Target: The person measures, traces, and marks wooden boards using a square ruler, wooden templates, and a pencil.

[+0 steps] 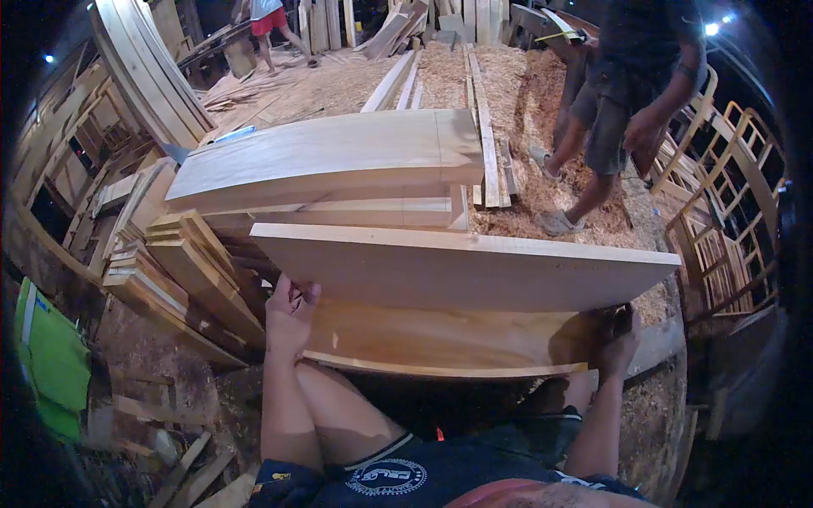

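A wide pale board (466, 269) stands tilted on its long edge in front of me, its upper edge facing up. My left hand (290, 315) grips its lower left end with fingers closed. At the lower right end my right hand (620, 334) is closed on the same board, its fingers partly in shadow. Directly below the upright board, another wide board (440, 339) lies flat, close to my lap. Beyond them, a broad board (339, 152) with a pencil line near its right end rests on top of other boards.
Stacked planks (190, 262) stand at the left, near a green cloth (52, 360). A co-worker (605, 110) in shorts stands at the back right among wood shavings (533, 93). Another person (268, 21) is far back. Long strips (485, 127) lie on the floor; wooden frames (720, 186) stand right.
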Demonstrator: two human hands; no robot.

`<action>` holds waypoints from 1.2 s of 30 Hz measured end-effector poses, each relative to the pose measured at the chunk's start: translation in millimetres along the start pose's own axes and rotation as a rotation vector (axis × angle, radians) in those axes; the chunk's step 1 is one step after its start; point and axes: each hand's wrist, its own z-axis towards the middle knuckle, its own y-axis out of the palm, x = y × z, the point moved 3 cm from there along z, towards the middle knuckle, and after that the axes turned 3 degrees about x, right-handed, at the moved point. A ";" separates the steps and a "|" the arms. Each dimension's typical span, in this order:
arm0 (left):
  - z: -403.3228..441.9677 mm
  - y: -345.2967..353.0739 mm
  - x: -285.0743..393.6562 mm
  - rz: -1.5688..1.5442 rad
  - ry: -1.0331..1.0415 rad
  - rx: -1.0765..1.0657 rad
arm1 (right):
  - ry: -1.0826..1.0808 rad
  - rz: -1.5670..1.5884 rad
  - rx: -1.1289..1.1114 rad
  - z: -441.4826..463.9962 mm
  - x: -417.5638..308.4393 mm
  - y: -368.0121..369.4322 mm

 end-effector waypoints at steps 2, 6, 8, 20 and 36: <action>-0.9 1.4 1.0 -0.004 -0.026 0.011 | 0.012 0.022 0.001 -0.5 3.3 -0.2; -1.6 2.4 1.9 -0.016 -0.022 0.028 | 0.030 0.033 -0.001 -0.1 5.9 0.4; -1.1 2.1 1.7 0.007 -0.021 0.027 | 0.066 0.025 -0.009 -0.2 0.3 -0.9; 0.3 2.3 -0.2 0.026 -0.003 0.049 | -0.033 -0.040 0.018 1.4 -6.4 -0.1; -0.7 3.4 2.6 0.008 0.013 0.048 | -0.076 -0.067 0.019 -0.8 -23.1 -4.7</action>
